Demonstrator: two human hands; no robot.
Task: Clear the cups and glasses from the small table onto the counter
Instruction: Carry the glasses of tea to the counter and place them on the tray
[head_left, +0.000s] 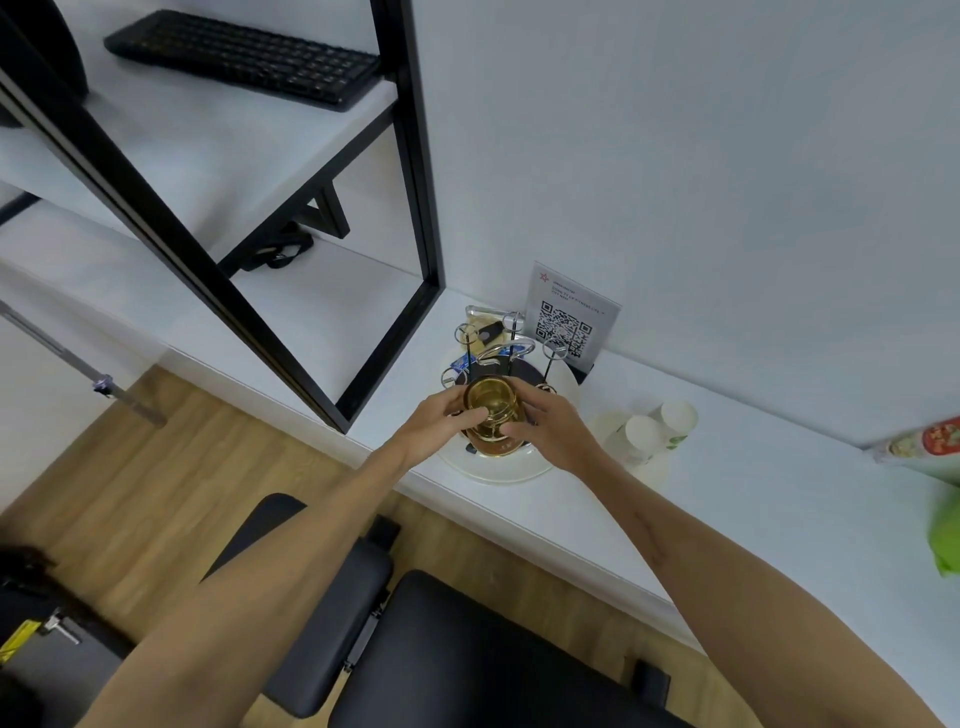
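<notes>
Amber see-through glass, round, open top, upright above white tray on surface; left grip and right grip both grasping it.

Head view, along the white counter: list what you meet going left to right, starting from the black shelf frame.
Black shelf frame → left hand → amber glass → right hand → paper cups → snack packet.

Acrylic sign stand on counter, against wall: QR code printed, red star logo at top left corner. Text lines beneath logo too small to read. No other legible markings.
</notes>
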